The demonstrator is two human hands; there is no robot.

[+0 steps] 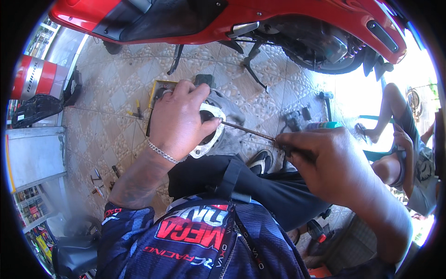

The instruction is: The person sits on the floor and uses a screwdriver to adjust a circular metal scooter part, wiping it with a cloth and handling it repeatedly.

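My left hand (pixel 179 114) is closed over a metal engine casing (pixel 231 139) with a pale, ring-shaped flange (pixel 199 152) around a dark opening. The thumb presses at the flange's right side. In my right hand (pixel 327 160) is a thin-shafted tool (pixel 248 131) that looks like a screwdriver. Its shaft points left, and the tip meets the flange's upper right edge beside my left thumb. My right fingers wrap around the handle and mostly hide it. The casing is low in front of me, above my dark-trousered leg (pixel 204 174).
A red motorcycle (pixel 204 37) stands across the far side, its stand (pixel 253 69) on the tiled floor. Yellow-handled pliers (pixel 138 110) and a yellow box (pixel 152 95) lie left; a hammer (pixel 326 98) and green-topped can (pixel 325 125) right. Another person (pixel 399 135) sits at far right.
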